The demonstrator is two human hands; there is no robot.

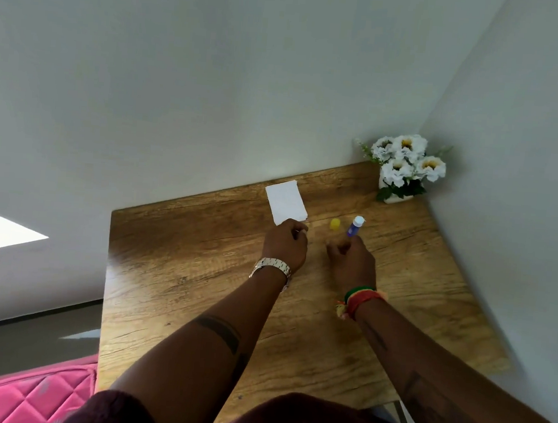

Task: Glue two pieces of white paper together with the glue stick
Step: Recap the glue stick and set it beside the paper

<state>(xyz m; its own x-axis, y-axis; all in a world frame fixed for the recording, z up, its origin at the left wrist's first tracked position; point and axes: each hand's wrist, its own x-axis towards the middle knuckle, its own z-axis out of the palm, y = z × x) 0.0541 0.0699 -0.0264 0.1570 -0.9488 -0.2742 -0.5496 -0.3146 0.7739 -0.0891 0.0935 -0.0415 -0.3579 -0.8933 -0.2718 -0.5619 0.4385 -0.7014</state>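
A white paper (286,201) lies near the far edge of the wooden table (199,272); I cannot tell whether it is one sheet or two stacked. My left hand (285,245) has curled fingers over the paper's near corner, which they hide, and seems to pinch it. The glue stick (355,226), purple with a white tip, stands uncapped just beyond my right hand (350,258). Its base is hidden behind my curled fingers, so contact is unclear. Its yellow cap (335,224) sits on the table between paper and stick.
A small white vase of white flowers (404,169) stands in the table's far right corner against the walls. A pink quilted mattress (23,394) lies at the lower left beside the table. Bare wood stretches toward me.
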